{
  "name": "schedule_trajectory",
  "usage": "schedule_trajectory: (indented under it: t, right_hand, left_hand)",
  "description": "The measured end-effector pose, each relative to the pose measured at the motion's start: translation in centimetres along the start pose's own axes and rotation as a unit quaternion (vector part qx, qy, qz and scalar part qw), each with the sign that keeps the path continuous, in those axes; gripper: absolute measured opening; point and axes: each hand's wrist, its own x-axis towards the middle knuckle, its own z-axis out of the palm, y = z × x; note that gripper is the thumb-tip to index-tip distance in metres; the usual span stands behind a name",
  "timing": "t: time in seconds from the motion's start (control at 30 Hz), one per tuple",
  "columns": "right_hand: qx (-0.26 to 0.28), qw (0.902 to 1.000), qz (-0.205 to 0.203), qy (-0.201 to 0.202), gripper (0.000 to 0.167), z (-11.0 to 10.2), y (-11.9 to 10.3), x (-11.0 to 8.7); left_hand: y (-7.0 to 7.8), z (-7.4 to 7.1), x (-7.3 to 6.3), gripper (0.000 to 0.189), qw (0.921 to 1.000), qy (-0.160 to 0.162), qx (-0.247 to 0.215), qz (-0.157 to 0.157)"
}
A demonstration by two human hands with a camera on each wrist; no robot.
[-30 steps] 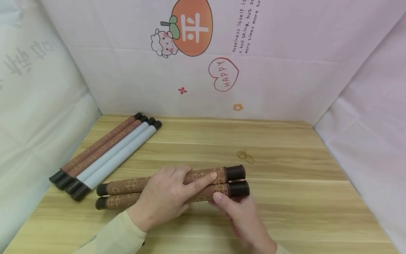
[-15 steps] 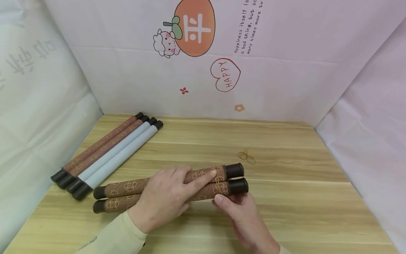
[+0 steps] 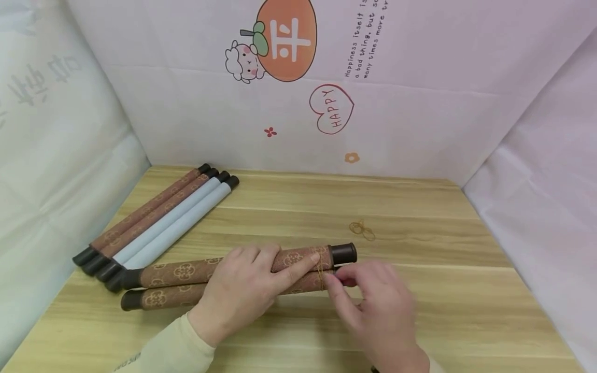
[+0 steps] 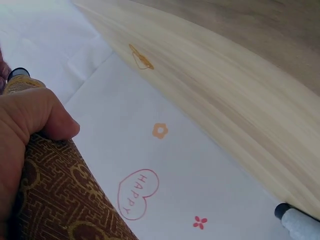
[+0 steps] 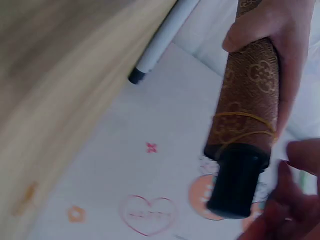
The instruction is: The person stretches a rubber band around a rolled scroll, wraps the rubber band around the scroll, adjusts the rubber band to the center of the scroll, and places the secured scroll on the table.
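Note:
In the head view two brown patterned scrolls [image 3: 182, 270] with black end knobs lie side by side, tilted up slightly to the right. My left hand [image 3: 247, 290] grips both across the middle, its index finger reaching to the thin yellow rubber band [image 3: 320, 264] near the right end. In the right wrist view the rubber band [image 5: 245, 114] crosses the near scroll [image 5: 250, 85] beside its black knob [image 5: 232, 182]. My right hand [image 3: 380, 305] is at that end, thumb and bent index fingertip close to the band and covering the lower knob; its blurred fingers hide whether they pinch anything.
At the back left of the wooden table [image 3: 443, 311] lie two brown scrolls [image 3: 144, 210] and two pale blue ones [image 3: 182, 228] in a slanted row. Loose yellow rubber bands [image 3: 361, 230] lie behind the held scrolls. White printed cloth [image 3: 406, 124] walls the back and sides.
The right hand has come from beneath the scrolls' right end round to the lower knob, turning its back upward. Both scrolls have shifted a little left; the left hand keeps its grip.

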Motion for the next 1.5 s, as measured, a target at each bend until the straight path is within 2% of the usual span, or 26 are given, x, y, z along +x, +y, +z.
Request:
schedule_trajectory:
  t: [0.07, 0.17, 0.3, 0.5, 0.73, 0.93, 1.0, 1.1, 1.17, 1.23, 1.3, 1.33, 1.4, 1.5]
  right_hand:
    - [-0.045, 0.9985, -0.027, -0.017, 0.037, -0.1, -0.6, 0.4]
    - [-0.086, 0.995, -0.035, -0.034, 0.026, -0.2, -1.3, 0.9]
    - [-0.105, 0.993, -0.034, -0.04, 0.007, -0.2, -1.6, 1.0]
    - [-0.127, 0.99, -0.047, -0.04, 0.009, 0.0, -1.7, 0.8]
    - [-0.106, 0.9927, -0.049, -0.033, 0.009, 0.3, -0.8, 1.5]
    - [-0.069, 0.9911, -0.048, -0.103, 0.008, -0.7, -0.2, 1.9]
    - [-0.055, 0.9894, -0.048, -0.125, 0.02, -1.2, 0.0, 1.9]
    - [-0.052, 0.9824, -0.069, -0.165, 0.062, -1.8, 0.5, 2.1]
    - [-0.077, 0.9709, -0.089, -0.208, 0.091, -1.9, 0.8, 2.3]
    - [-0.11, 0.9537, -0.109, -0.257, 0.111, -1.7, 1.0, 2.4]
    - [-0.14, 0.9371, -0.124, -0.295, 0.117, -1.3, 1.1, 2.4]
    - [-0.147, 0.9326, -0.129, -0.303, 0.118, -1.0, 1.1, 2.3]
    - [-0.151, 0.9317, -0.139, -0.299, 0.113, -0.4, 1.2, 2.0]
    - [-0.147, 0.94, -0.154, -0.267, 0.1, 0.4, 1.4, 1.6]
  left_hand:
    - [0.2, -0.3, 0.2, 0.061, 0.9998, 0.011, 0.015, 0.004]
    - [0.3, -0.8, 0.5, 0.059, 0.9992, 0.024, 0.029, 0.012]
    - [0.4, -1.1, 0.8, 0.058, 0.9986, 0.032, 0.036, 0.018]
    - [0.7, -1.2, 1.0, 0.057, 0.9971, 0.058, 0.04, 0.03]
    - [1.2, -1.5, 1.0, 0.05, 0.997, 0.059, 0.031, 0.04]
    - [1.0, -1.4, 0.7, 0.055, 0.9991, 0.024, 0.012, 0.032]
    - [0.8, -1.3, 0.6, 0.054, 0.9994, 0.013, 0.006, 0.032]
    - [0.6, -1.0, 0.5, 0.054, 0.9994, 0.002, -0.002, 0.034]
    - [0.5, -0.8, 0.3, 0.054, 0.9993, -0.005, -0.006, 0.036]
    - [0.4, -0.6, 0.2, 0.055, 0.9992, -0.012, -0.009, 0.038]
    - [0.4, -0.4, 0.0, 0.057, 0.9989, -0.021, -0.011, 0.041]
    - [0.4, -0.3, -0.1, 0.057, 0.9987, -0.025, -0.012, 0.042]
    - [0.4, -0.1, -0.2, 0.059, 0.9983, -0.033, -0.017, 0.044]
    - [0.6, 0.1, -0.4, 0.063, 0.9976, -0.045, -0.024, 0.047]
